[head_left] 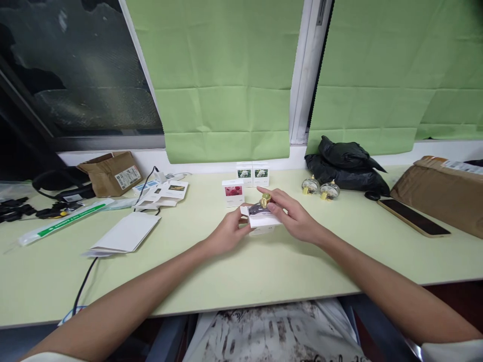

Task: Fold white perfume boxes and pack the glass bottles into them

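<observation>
My left hand (pixel 226 231) grips a small white box (pixel 266 219) from its left side, with the open end turned toward me and a flap standing out on the left. At that opening my right hand (pixel 292 213) has its fingers closed around a glass bottle with a gold cap (pixel 265 199). The lower part of the bottle is hidden by the box and fingers. Just behind stands a white box with a pink picture (pixel 233 193). Two more white boxes with white-flower pictures (pixel 252 174) stand side by side near the wall.
Two round glass bottles with gold parts (pixel 320 187) stand right of centre, before black plastic bags (pixel 345 163). A phone (pixel 413 217) and a large brown parcel (pixel 439 191) lie right. Folded white cartons (pixel 126 232), flattened boxes (pixel 164 194), cables and an open cardboard box (pixel 109 174) occupy the left.
</observation>
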{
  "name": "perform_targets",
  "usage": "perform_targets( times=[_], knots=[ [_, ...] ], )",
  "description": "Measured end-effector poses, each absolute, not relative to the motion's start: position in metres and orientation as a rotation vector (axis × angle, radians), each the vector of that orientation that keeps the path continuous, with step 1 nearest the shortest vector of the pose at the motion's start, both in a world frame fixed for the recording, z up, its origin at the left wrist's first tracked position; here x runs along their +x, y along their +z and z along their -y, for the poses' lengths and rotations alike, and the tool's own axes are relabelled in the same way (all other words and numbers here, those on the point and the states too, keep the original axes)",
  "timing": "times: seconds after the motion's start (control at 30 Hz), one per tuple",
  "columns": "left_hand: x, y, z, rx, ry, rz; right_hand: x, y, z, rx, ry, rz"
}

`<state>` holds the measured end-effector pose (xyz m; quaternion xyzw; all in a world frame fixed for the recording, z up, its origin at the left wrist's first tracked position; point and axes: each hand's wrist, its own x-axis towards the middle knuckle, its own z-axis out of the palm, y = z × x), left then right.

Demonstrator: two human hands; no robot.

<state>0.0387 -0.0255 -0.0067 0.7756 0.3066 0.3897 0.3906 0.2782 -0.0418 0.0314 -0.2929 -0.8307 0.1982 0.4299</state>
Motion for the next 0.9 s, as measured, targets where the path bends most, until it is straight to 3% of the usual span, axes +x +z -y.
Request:
perform_targets(
  times=[0.9],
  knots=[
    [0.024,-0.007,0.025,2.433,0.992,-0.890,0.281,0.035,0.045,-0.599,0.301,2.159]
  ],
)
